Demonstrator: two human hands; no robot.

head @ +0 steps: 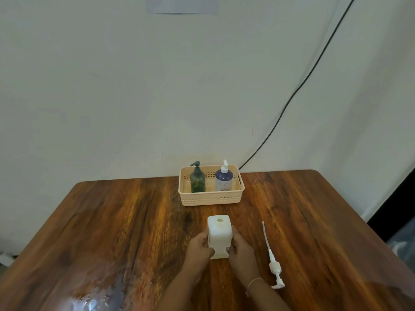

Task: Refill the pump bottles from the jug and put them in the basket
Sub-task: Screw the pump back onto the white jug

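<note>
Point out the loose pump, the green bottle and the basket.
loose pump [274,266], head view, on its collar.
green bottle [197,181], head view, on its body.
basket [211,199], head view, on its front wall.

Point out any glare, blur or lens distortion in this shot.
Head view: a bright patch of glare sits on the table at the lower left; the wide lens bows the table's far edge and the black cable; the image is soft overall, the white pump and both hands, left hand and right hand, slightly smeared.
</note>
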